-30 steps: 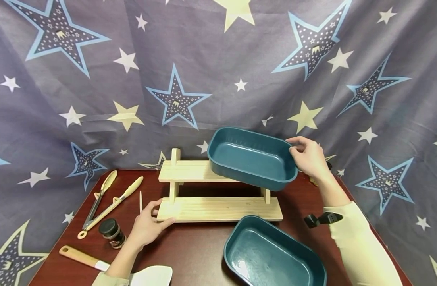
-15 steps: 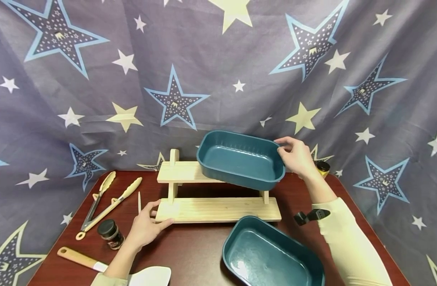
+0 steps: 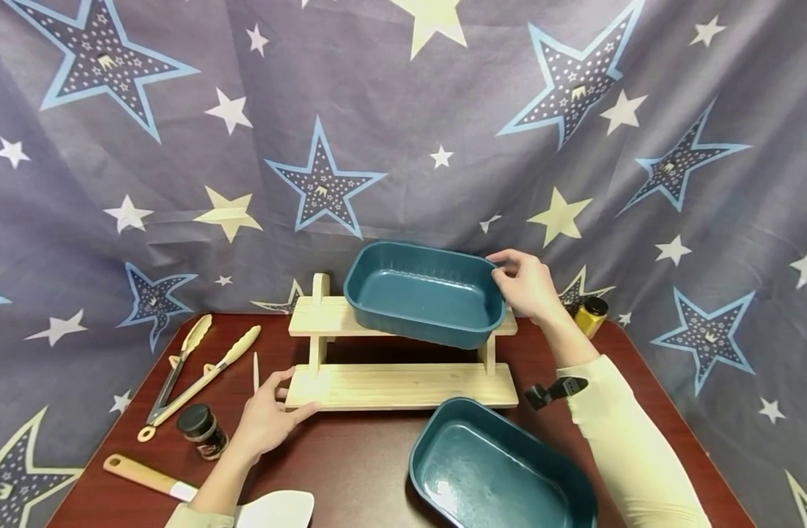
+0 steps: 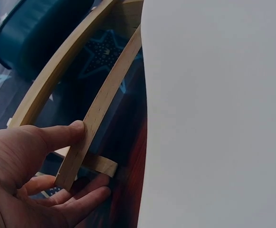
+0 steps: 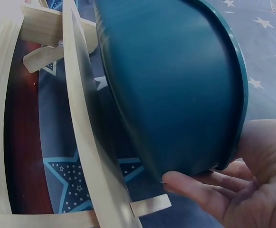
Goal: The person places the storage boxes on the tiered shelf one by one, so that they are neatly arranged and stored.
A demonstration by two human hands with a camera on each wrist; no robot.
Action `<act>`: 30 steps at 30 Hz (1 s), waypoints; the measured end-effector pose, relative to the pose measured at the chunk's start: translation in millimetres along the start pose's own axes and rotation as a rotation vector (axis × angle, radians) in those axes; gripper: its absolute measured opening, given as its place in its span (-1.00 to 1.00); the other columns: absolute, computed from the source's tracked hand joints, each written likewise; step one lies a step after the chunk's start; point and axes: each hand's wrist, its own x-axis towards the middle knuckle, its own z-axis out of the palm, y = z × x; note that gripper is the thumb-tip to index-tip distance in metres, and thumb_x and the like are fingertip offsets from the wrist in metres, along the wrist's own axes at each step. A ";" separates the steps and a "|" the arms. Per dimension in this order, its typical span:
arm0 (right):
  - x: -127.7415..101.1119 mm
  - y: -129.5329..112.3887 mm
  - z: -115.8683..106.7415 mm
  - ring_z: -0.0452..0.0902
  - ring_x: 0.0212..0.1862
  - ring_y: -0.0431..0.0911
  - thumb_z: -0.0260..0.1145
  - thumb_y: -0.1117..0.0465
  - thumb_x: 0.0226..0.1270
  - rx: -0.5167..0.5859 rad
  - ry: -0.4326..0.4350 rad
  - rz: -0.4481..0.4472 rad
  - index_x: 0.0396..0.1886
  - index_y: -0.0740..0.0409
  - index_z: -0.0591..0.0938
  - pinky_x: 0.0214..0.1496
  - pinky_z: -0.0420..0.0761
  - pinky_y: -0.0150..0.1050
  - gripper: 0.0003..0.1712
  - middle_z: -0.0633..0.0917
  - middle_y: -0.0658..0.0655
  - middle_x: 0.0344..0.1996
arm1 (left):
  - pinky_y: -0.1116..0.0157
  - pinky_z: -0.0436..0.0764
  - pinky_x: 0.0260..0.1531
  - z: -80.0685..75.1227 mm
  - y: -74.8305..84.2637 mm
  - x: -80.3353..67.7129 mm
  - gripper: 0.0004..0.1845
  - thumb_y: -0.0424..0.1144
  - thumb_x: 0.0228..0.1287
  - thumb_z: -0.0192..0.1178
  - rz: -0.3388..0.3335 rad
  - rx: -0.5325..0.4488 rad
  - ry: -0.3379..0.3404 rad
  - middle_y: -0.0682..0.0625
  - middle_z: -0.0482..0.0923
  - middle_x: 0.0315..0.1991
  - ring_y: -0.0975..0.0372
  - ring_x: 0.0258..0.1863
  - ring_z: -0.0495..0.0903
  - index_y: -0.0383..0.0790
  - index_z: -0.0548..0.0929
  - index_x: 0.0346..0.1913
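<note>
The right hand (image 3: 525,284) pinches the right end of the blue tub (image 3: 424,303) in the middle of the frame; its long side runs left to right over the top shelf of the wooden rack (image 3: 350,387); the left hand (image 3: 266,419), lower left, grips the rack's bottom board.

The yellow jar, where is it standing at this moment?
In the head view the yellow jar stands at the table's far right edge by the star curtain, just right of the right hand and behind the wooden rack.
</note>
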 end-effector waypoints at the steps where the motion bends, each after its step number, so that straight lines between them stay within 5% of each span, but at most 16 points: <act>1: 0.6 -0.3 0.7 0.65 -0.56 -0.08 0.19 0.20 0.60 0.000 0.000 -0.001 0.23 0.04 0.71 -0.48 0.57 -0.24 -0.66 0.85 0.27 -0.06 | 0.29 0.66 -0.29 0.3 0.2 0.8 -0.02 -0.01 0.21 0.60 0.001 0.000 -0.001 -0.37 0.67 0.12 0.00 -0.04 0.81 -0.27 0.33 0.58; 12: 9.5 -3.4 13.0 0.62 -0.61 -0.01 0.23 0.17 0.61 0.029 -0.022 0.000 0.20 0.06 0.72 -0.56 0.50 -0.25 -0.70 0.86 0.26 -0.08 | 0.28 0.65 -0.28 -0.7 1.0 1.3 -0.02 0.00 0.22 0.59 0.004 0.004 0.007 -0.36 0.68 0.10 0.01 -0.05 0.81 -0.25 0.33 0.58; 19: 13.8 -5.3 20.6 0.60 -0.60 -0.15 0.27 0.17 0.60 0.050 -0.020 0.008 0.15 0.09 0.74 -0.51 0.52 -0.29 -0.73 0.86 0.27 -0.12 | 0.27 0.65 -0.28 -0.6 -1.4 -0.9 -0.03 0.01 0.21 0.60 -0.005 -0.012 0.003 -0.37 0.67 0.11 0.00 -0.04 0.81 -0.22 0.34 0.57; 30: 25.2 -4.4 29.5 0.81 -0.19 0.04 0.30 0.17 0.59 0.055 -0.034 0.042 0.09 0.14 0.77 -0.25 0.63 -0.30 -0.75 0.87 0.25 -0.09 | 0.28 0.65 -0.26 2.0 -2.9 -1.4 -0.05 0.00 0.21 0.60 0.003 -0.019 0.018 -0.39 0.65 0.14 -0.01 -0.03 0.82 -0.20 0.35 0.56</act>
